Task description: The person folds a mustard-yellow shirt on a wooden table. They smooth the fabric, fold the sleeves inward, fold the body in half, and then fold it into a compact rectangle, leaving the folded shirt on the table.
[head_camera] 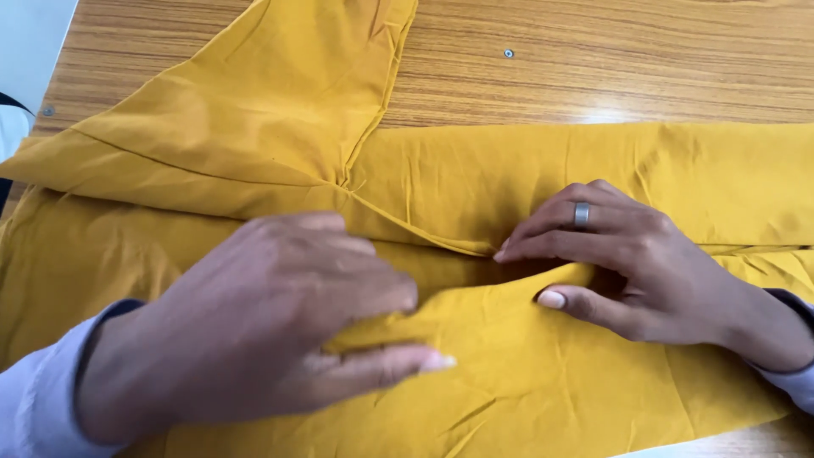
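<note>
A mustard-yellow garment [254,127] lies spread over a wooden table [610,59], folded into several layers. My left hand [263,322] rests on the cloth at lower left and pinches a raised fold between thumb and fingers. My right hand [627,263], with a ring on one finger, grips the same fold edge at centre right, thumb under the cloth and fingers on top. The fold runs between both hands near the middle of the view. Pale sleeves cover both wrists.
The wood-grain table top shows along the top edge and at the lower right corner. A small screw head [508,53] sits in the wood at the top. A white surface [25,42] lies beyond the table's left edge.
</note>
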